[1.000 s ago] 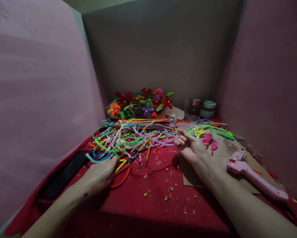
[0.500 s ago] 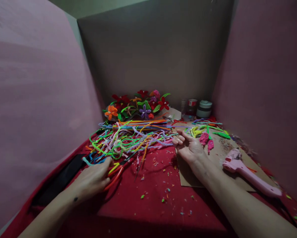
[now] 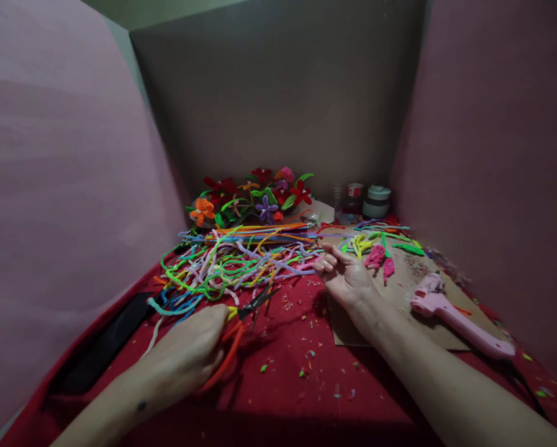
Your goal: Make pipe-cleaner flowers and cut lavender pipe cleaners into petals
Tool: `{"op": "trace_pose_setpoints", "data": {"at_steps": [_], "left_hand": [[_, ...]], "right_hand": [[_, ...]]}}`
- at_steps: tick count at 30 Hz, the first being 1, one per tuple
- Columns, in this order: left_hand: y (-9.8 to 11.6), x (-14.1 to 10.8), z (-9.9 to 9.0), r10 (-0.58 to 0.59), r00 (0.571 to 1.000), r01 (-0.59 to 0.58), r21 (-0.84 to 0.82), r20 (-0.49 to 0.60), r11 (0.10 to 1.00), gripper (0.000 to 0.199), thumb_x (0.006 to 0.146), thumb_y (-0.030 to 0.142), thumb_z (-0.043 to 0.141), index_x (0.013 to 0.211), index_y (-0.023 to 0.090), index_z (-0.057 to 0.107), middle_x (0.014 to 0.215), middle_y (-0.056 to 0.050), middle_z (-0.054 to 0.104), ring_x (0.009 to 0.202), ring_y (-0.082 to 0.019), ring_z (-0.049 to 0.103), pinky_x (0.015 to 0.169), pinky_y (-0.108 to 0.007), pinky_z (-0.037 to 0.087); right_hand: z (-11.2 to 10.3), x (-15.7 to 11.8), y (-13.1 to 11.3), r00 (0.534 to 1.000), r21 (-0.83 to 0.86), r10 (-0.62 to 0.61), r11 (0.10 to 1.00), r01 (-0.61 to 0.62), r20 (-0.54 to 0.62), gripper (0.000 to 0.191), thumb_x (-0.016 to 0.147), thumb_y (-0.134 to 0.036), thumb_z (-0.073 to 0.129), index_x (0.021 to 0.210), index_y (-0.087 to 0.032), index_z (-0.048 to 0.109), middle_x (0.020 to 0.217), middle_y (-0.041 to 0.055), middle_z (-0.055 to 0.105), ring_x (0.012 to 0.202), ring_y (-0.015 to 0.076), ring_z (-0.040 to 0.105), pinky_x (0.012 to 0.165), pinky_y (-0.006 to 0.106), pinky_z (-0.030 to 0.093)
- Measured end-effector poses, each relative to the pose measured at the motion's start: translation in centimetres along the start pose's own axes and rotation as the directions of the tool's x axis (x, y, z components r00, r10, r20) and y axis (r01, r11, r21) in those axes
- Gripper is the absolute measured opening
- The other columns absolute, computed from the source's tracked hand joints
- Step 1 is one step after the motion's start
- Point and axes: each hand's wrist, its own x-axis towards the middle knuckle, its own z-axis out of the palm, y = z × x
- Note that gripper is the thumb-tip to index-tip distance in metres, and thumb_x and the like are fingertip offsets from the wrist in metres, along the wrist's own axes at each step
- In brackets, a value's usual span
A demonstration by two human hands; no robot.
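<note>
"Where are the cutters [image 3: 246,311]?"

"The left hand [image 3: 192,347] is gripping their handles, fingers closed around; the blades are pointing forward and right of it."

"And their handling?"

"I am judging them stiff, rather light; the handles are offering the safest hold."

"The right hand [image 3: 350,282]?"

"It is curling half closed; whether it is pinching anything, I cannot tell."

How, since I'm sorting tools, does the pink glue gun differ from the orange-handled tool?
The glue gun is pink; the orange-handled tool has a dark head. The glue gun lies on cardboard; the orange-handled tool is in the left hand. Both have handles.
</note>
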Motion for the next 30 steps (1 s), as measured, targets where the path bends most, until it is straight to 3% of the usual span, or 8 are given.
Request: {"op": "trace_pose_setpoints", "data": {"at_steps": [6,11,18,21,25,27,30], "left_hand": [[3.9,2.1,0.0,0.014,0.997,-0.025,0.140,0.079,0.990,0.008,0.073,0.019,0.037,0.079,0.019,0.042,0.084,-0.008,0.057,0.073,-0.020,0.053,0.064,-0.029,0.037],[5.4,2.8,0.5,-0.027,0.990,-0.004,0.217,0.139,0.976,0.020,0.078,0.023,0.034,0.093,0.016,0.045,0.082,-0.011,0.063,0.074,-0.023,0.060,0.060,-0.029,0.038],[4.5,2.7,1.0,-0.052,0.984,-0.007,0.322,0.172,0.947,0.030,0.084,0.027,0.027,0.099,0.015,0.050,0.080,-0.014,0.065,0.074,-0.028,0.063,0.058,-0.032,0.041],[4.0,2.7,1.4,-0.050,0.984,-0.010,0.333,0.171,0.943,0.029,0.084,0.026,0.028,0.099,0.016,0.051,0.079,-0.013,0.065,0.074,-0.027,0.062,0.060,-0.033,0.041],[3.9,3.0,1.5,-0.041,0.995,0.007,0.336,0.093,0.942,0.026,0.084,0.028,0.029,0.095,0.016,0.050,0.085,-0.013,0.065,0.075,-0.027,0.062,0.060,-0.033,0.041],[3.8,3.1,1.5,-0.033,0.997,0.004,0.353,0.075,0.936,0.024,0.084,0.027,0.030,0.091,0.016,0.051,0.087,-0.013,0.064,0.077,-0.026,0.062,0.060,-0.032,0.041],[3.3,3.0,1.3,-0.067,0.994,0.030,0.370,0.086,0.929,0.022,0.083,0.028,0.032,0.086,0.017,0.051,0.082,-0.013,0.065,0.074,-0.026,0.062,0.057,-0.031,0.040]], "right_hand": [[-0.2,-0.4,0.9,0.999,-0.027,0.054,0.998,-0.054,-0.005,0.030,0.087,-0.016,0.035,0.067,-0.012,0.058,0.044,-0.0057,0.030,0.039,0.0066,0.027,0.042,0.019,0.032],[-0.8,-0.1,1.8,0.994,-0.048,0.106,0.993,-0.105,0.022,0.028,0.087,-0.015,0.034,0.071,-0.011,0.057,0.045,-0.0066,0.027,0.040,0.0063,0.028,0.045,0.020,0.034],[-0.3,-0.3,1.0,1.000,-0.152,0.008,0.988,-0.010,-0.015,0.022,0.085,-0.015,0.038,0.070,-0.013,0.054,0.041,-0.0086,0.022,0.037,0.0055,0.016,0.038,0.019,0.022],[0.0,-0.7,0.6,0.991,-0.304,-0.083,0.946,0.110,0.103,0.009,0.075,-0.012,0.048,0.071,-0.013,0.056,0.041,-0.0091,0.025,0.036,0.0049,0.018,0.038,0.019,0.019],[0.2,-0.8,0.4,0.937,-0.488,-0.184,0.814,0.314,0.296,0.007,0.069,-0.013,0.054,0.073,-0.014,0.059,0.040,-0.0087,0.031,0.037,0.0048,0.022,0.040,0.020,0.019],[0.4,-1.1,0.6,0.939,-0.512,-0.165,0.803,0.306,0.303,0.007,0.070,-0.017,0.054,0.074,-0.014,0.059,0.041,-0.0081,0.034,0.038,0.0049,0.024,0.040,0.020,0.021],[1.0,-2.8,1.9,0.960,-0.496,-0.070,0.845,0.201,0.270,0.008,0.073,-0.020,0.053,0.074,-0.015,0.059,0.045,-0.0067,0.038,0.039,0.0052,0.030,0.041,0.020,0.027]]}}
